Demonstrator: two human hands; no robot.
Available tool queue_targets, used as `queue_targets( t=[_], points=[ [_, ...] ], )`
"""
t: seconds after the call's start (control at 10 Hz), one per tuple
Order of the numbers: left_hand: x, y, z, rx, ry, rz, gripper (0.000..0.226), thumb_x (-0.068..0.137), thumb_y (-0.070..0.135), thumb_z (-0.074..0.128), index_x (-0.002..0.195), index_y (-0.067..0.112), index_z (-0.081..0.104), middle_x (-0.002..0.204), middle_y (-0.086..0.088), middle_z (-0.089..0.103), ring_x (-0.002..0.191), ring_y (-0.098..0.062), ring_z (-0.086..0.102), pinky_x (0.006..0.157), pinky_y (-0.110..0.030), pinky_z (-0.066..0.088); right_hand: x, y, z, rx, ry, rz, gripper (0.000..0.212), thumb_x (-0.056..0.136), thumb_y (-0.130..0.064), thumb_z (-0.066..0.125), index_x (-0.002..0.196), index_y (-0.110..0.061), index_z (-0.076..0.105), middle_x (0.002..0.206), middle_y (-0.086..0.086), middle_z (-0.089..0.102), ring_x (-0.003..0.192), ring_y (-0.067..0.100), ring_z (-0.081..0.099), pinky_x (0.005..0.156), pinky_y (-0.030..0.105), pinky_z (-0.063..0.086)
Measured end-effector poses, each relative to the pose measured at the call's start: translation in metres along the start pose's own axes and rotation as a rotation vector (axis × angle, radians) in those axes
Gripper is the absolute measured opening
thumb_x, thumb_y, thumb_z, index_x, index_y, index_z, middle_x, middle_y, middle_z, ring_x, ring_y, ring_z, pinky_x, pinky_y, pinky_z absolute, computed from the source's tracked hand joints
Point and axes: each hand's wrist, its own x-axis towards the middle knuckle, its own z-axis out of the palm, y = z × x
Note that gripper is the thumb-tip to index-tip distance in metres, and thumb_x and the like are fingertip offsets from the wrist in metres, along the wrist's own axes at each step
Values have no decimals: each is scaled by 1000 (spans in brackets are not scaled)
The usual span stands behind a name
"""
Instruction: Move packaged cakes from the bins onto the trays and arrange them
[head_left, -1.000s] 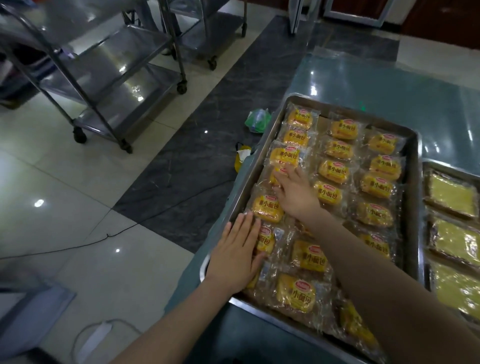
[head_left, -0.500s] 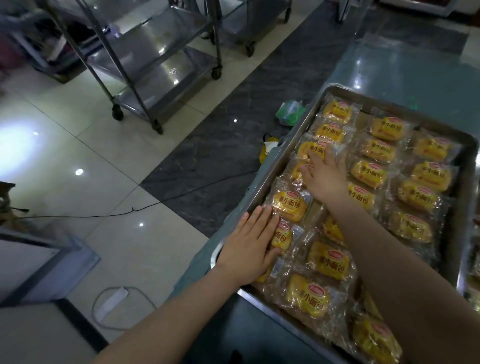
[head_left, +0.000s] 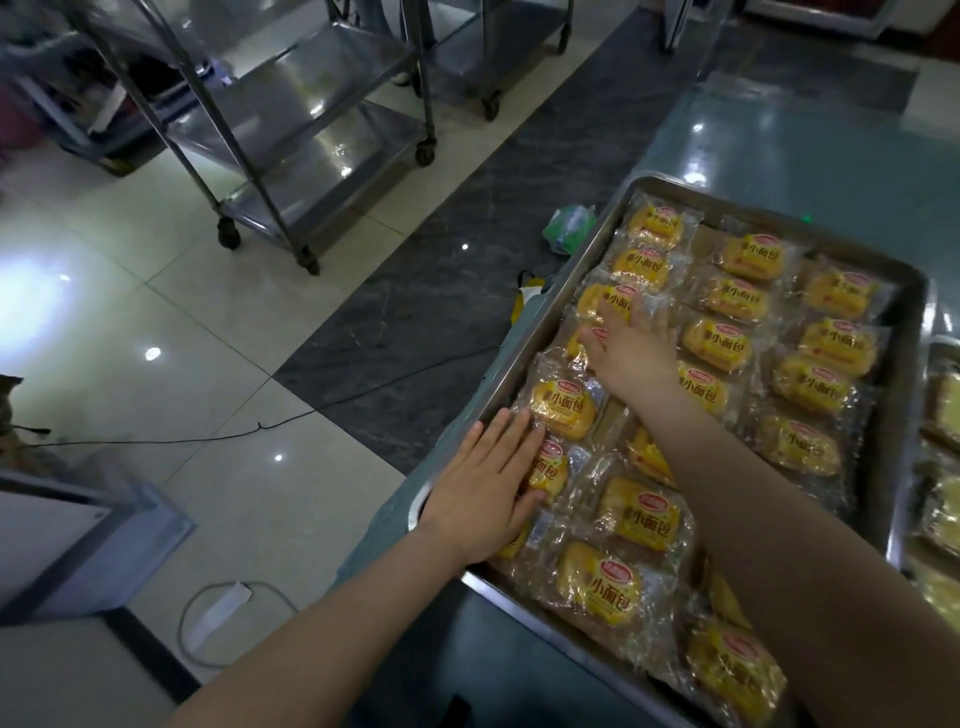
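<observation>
Head view. Both hands are down on the big rectangular steel tray (head_left: 727, 208), which sits on the glossy teal table (head_left: 779, 140). It is packed with yellow cakes in clear plastic wrappers (head_left: 563, 408), three columns of them.

The left hand (head_left: 488, 483) lies flat with its fingers straight and together. It pins the packets at the near-left corner and grips nothing. The right hand (head_left: 631, 348) is spread wide, palm down, its fingertips on the third packet from the far end of the left column. It presses and does not pinch.

Compared with a second ago, the right hand has crept one packet farther up that column, while the left has stayed planted in the same spot. That reads as smoothing and squaring the row, so I'd say the loading of this tray is finished and only the tidying remains.

No bin is in view. The head has also swung left, so the second tray of paler cakes (head_left: 943, 405) is now just a sliver at the right edge. More of the wheeled steel rack (head_left: 291, 130) shows on the floor.
</observation>
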Motion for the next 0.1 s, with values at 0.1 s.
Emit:
queue_targets(
  t=[0.1],
  points=[
    [2, 0, -6, -29, 24, -9, 66, 96, 57, 18, 148, 29, -12, 153, 7, -22, 139, -10, -28, 104, -23, -30, -18, 1, -7, 16, 57, -52, 61, 98, -54, 27, 152, -28, 17, 161, 9, 2, 146, 35, -4, 115, 54, 3]
  ],
)
